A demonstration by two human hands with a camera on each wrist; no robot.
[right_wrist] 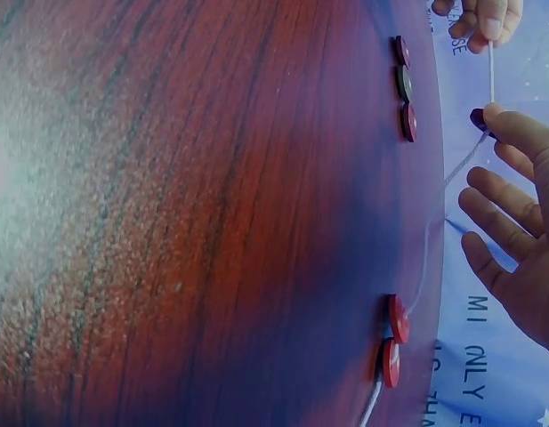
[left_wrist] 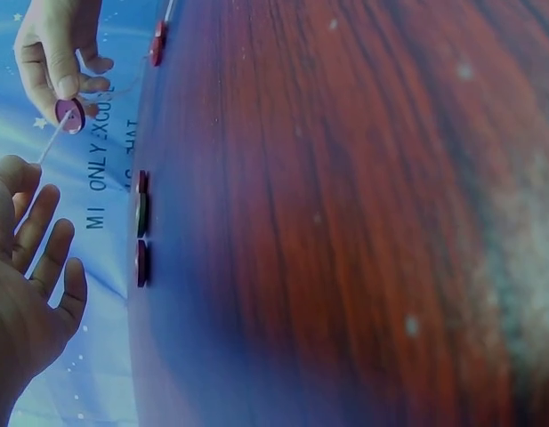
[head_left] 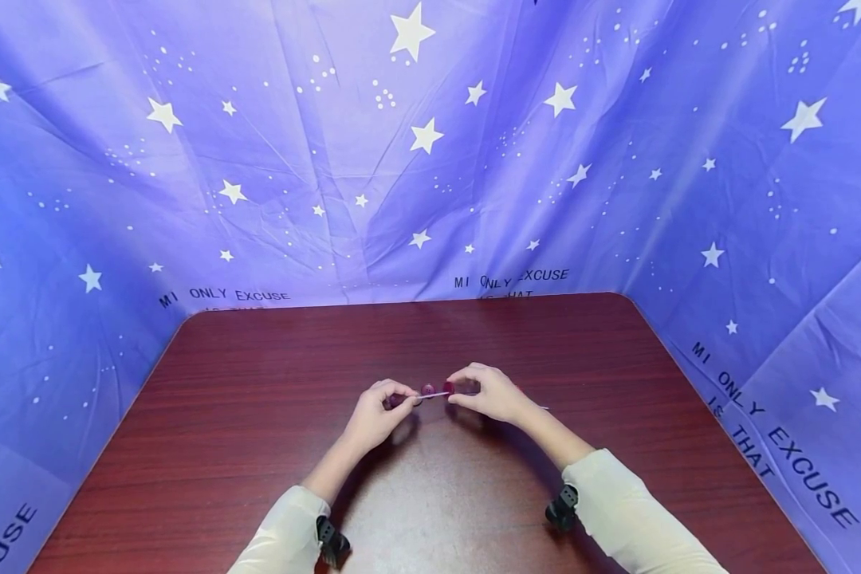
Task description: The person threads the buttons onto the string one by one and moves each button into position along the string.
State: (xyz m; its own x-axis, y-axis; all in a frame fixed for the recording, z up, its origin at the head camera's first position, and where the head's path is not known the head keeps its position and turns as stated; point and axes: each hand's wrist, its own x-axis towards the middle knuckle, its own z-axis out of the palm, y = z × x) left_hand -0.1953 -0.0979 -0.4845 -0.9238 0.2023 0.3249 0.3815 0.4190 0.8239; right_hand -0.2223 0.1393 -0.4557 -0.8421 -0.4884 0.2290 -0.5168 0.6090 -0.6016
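Observation:
My left hand (head_left: pixel 376 413) pinches a white string (right_wrist: pixel 492 71) near its end, between thumb and forefinger. A dark red button (left_wrist: pixel 70 116), threaded on that string, is pinched by my right hand (head_left: pixel 493 394) at its rim. The string is stretched between both hands, above the table. From the right hand it droops to two bright red buttons (right_wrist: pixel 398 318) strung on it, which stand on edge or tilted on the table. The remaining fingers of both hands are spread loosely in the wrist views.
Three loose buttons lie in a row on the table beneath the hands: a red one (right_wrist: pixel 409 123), a dark green one (right_wrist: pixel 404 84) and another red one (right_wrist: pixel 402 51). The brown wooden table (head_left: pixel 258 367) is bordered by a blue star-patterned curtain (head_left: pixel 373 183).

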